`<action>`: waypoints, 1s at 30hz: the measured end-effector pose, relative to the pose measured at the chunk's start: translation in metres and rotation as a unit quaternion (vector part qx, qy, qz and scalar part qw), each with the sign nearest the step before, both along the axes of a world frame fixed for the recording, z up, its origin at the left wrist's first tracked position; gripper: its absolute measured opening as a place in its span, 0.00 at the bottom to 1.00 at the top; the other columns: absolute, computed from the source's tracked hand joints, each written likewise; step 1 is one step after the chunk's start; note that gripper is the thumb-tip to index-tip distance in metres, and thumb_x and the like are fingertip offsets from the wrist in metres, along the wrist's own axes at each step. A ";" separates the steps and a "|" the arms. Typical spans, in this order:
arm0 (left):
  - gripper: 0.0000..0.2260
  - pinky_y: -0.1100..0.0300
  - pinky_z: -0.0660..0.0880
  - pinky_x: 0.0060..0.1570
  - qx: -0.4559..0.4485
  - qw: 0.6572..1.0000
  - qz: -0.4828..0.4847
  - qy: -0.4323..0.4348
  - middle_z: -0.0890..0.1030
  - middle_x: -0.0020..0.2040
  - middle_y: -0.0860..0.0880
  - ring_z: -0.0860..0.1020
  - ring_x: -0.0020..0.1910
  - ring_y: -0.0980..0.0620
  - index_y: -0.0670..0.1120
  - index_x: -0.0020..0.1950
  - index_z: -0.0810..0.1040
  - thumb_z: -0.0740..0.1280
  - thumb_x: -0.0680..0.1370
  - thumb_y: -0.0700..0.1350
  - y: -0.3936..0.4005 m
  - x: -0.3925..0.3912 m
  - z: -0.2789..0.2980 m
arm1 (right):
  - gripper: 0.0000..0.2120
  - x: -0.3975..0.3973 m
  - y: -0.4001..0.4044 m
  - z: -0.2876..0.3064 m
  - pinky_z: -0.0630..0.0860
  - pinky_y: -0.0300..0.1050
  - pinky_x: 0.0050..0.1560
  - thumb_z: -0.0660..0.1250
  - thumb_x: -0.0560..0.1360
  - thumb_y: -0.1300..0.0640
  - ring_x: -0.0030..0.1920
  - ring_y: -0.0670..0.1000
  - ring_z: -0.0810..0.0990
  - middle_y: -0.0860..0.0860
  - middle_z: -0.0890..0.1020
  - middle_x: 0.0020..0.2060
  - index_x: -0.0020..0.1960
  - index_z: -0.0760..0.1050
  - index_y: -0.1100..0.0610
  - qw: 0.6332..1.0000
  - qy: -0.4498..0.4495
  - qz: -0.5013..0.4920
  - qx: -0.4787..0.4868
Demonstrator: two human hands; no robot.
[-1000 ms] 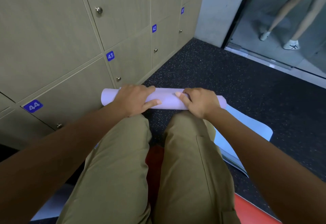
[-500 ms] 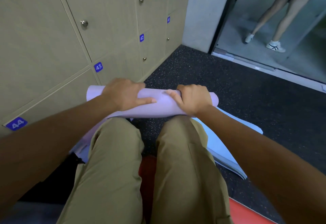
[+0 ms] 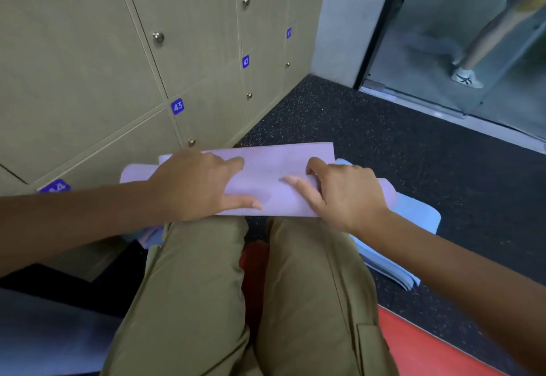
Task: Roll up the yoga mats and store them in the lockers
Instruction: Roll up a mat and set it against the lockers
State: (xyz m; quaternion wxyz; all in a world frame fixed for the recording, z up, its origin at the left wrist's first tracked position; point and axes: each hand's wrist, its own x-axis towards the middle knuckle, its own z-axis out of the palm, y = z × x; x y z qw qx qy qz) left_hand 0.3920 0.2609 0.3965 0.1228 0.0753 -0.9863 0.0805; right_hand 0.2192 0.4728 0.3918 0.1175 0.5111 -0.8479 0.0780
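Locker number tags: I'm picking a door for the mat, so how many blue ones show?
4. Tag 41 sits farthest along the row, tag 42 next, tag 43 nearer, and tag 44 is half hidden behind the left forearm. A blue sliver at the top edge may be another.

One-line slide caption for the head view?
Both hands, left and right, on the lilac yoga mat beside closed lockers.
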 end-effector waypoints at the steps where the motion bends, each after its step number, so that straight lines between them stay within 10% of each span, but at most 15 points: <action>1: 0.43 0.56 0.65 0.26 0.001 1.000 -0.022 0.015 0.74 0.28 0.51 0.70 0.25 0.45 0.48 0.47 0.74 0.40 0.68 0.83 0.007 0.010 -0.003 | 0.40 0.009 0.009 -0.002 0.64 0.48 0.33 0.35 0.72 0.23 0.35 0.58 0.80 0.50 0.81 0.32 0.48 0.73 0.51 1.000 -0.003 0.011 -0.006; 10: 0.35 0.61 0.67 0.21 0.067 0.995 -0.065 0.020 0.76 0.31 0.56 0.75 0.24 0.52 0.51 0.50 0.72 0.48 0.72 0.81 0.068 0.086 -0.007 | 0.36 0.070 0.078 -0.009 0.58 0.42 0.31 0.45 0.77 0.24 0.27 0.54 0.76 0.48 0.76 0.27 0.41 0.74 0.53 0.993 0.051 0.075 -0.075; 20: 0.30 0.59 0.67 0.39 0.159 0.983 -0.087 0.008 0.73 0.41 0.56 0.71 0.39 0.54 0.52 0.49 0.76 0.59 0.72 0.78 0.097 0.113 -0.019 | 0.36 0.100 0.106 -0.015 0.59 0.42 0.27 0.44 0.79 0.26 0.24 0.53 0.74 0.48 0.74 0.25 0.38 0.73 0.53 0.994 0.018 0.084 -0.061; 30: 0.27 0.67 0.66 0.46 0.350 0.924 -0.021 -0.154 0.73 0.42 0.57 0.71 0.48 0.58 0.57 0.47 0.71 0.61 0.66 0.80 0.088 0.098 -0.020 | 0.29 0.107 0.112 -0.037 0.75 0.55 0.42 0.53 0.83 0.35 0.42 0.59 0.76 0.54 0.78 0.45 0.49 0.79 0.58 0.988 0.012 0.145 -0.052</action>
